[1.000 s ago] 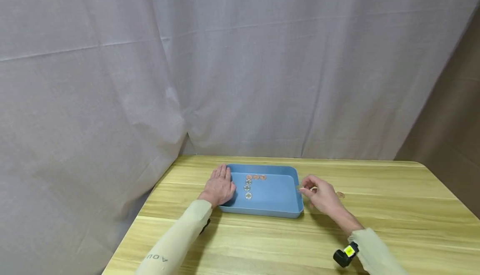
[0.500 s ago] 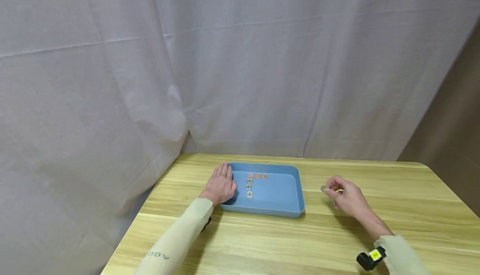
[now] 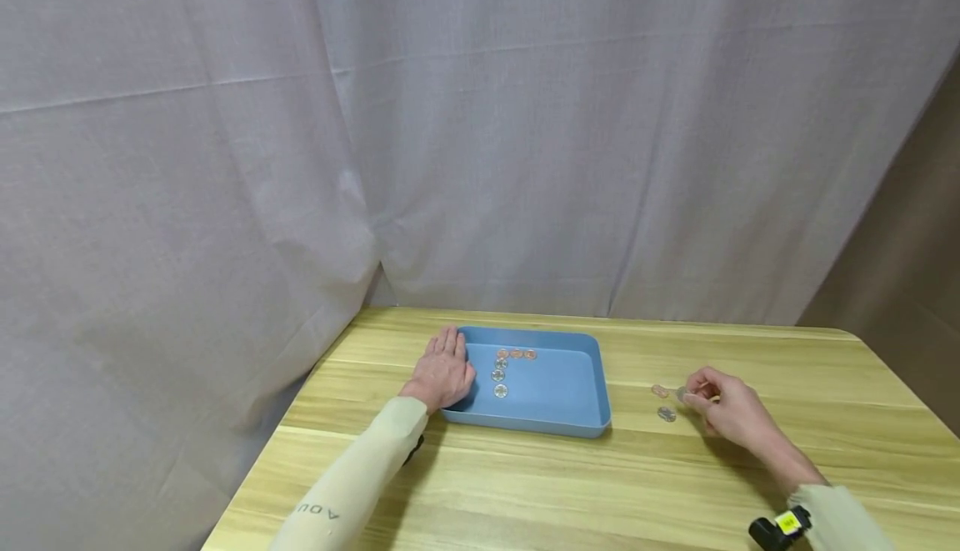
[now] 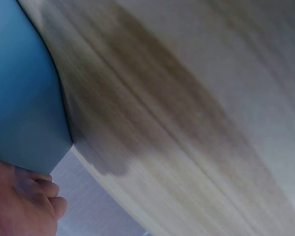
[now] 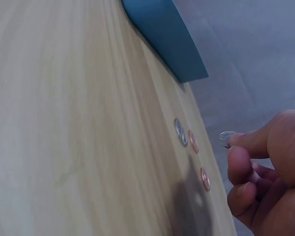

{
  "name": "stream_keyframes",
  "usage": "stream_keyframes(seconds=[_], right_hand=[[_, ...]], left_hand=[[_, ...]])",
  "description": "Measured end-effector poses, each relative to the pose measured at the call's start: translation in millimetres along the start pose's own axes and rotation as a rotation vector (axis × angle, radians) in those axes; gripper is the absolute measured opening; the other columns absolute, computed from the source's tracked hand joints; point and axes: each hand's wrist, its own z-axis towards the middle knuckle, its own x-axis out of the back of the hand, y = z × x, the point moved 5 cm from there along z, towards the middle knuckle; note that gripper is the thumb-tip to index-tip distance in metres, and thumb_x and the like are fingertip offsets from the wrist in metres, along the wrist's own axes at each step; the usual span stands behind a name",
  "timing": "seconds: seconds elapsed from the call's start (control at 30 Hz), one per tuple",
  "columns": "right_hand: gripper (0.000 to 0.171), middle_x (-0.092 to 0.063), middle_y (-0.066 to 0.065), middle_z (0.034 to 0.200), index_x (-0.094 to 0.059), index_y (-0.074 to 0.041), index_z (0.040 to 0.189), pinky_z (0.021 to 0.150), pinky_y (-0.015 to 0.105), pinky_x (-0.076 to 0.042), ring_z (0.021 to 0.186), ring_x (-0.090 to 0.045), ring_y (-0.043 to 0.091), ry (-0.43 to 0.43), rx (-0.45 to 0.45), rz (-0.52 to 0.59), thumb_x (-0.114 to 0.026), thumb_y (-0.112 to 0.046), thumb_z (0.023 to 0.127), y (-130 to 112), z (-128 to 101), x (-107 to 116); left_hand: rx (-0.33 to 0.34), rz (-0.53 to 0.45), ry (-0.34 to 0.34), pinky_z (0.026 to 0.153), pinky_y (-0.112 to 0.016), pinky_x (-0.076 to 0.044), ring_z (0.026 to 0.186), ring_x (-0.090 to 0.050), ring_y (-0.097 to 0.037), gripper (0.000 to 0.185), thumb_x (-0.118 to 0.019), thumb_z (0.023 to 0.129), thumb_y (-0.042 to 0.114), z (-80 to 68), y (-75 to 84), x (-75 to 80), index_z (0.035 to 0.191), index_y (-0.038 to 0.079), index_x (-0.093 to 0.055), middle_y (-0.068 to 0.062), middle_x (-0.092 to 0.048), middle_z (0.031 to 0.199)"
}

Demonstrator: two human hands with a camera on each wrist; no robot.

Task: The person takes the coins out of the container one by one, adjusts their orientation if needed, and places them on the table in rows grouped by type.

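My right hand [image 3: 731, 413] pinches a silver coin [image 5: 226, 138] between thumb and fingertips, above the table to the right of the blue tray [image 3: 551, 428]. On the wood near this hand lie a silver coin [image 3: 667, 413] and a copper coin [image 3: 660, 390]. The right wrist view shows a second copper coin [image 5: 205, 179] on the table. My left hand [image 3: 441, 372] rests over the tray's left rim with its fingers extended. Inside the tray, several coins form an angle: a row of copper coins [image 3: 517, 353] at the back and silver coins [image 3: 498, 375] running towards the front.
The wooden table [image 3: 525, 484] reaches back to a grey curtain [image 3: 480, 159]. A darker brown cloth [image 3: 900, 259] hangs on the right. A black wrist camera [image 3: 780, 528] is strapped at my right sleeve.
My right hand has moved right, away from the tray's right rim, still pinching the coin. Table coins that it hid now show beside it. My left hand stays on the tray.
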Motion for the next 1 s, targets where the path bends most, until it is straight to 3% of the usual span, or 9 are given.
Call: stream_keyframes(seconds=[0.23, 0.53, 1.0], right_hand=[[0.016, -0.061, 0.006, 0.075, -0.061, -0.004, 0.097, 0.045, 0.025, -0.044, 0.049, -0.054, 0.012, -0.087, -0.043, -0.027, -0.068, -0.016, 0.09, 11, -6, -1], [0.014, -0.061, 0.005, 0.077, -0.062, -0.002, 0.095, 0.049, 0.025, -0.048, 0.054, -0.054, 0.012, -0.151, -0.078, -0.008, -0.066, -0.014, 0.091, 21, -6, -3], [0.006, -0.057, 0.0, 0.072, -0.063, -0.004, 0.084, 0.053, 0.021, -0.04, 0.06, -0.049, 0.008, -0.098, -0.035, -0.13, -0.065, -0.008, 0.088, 29, -1, -2]], left_hand=[[-0.002, -0.01, 0.015, 0.124, -0.042, -0.022, 0.152, -0.021, -0.03, 0.063, -0.028, 0.102, 0.036, 0.5, 0.6, -0.3, 0.154, 0.001, -0.027, -0.017, -0.022, 0.163], [-0.001, -0.025, 0.014, 0.125, -0.042, -0.02, 0.152, -0.019, -0.03, 0.063, -0.028, 0.102, 0.036, 2.1, -0.3, -3.1, 0.154, 0.001, -0.026, -0.017, -0.021, 0.163], [0.003, -0.003, 0.012, 0.124, -0.042, -0.021, 0.152, -0.02, -0.03, 0.063, -0.027, 0.102, 0.036, 1.3, -0.1, -2.1, 0.154, 0.001, -0.026, -0.017, -0.021, 0.163]])
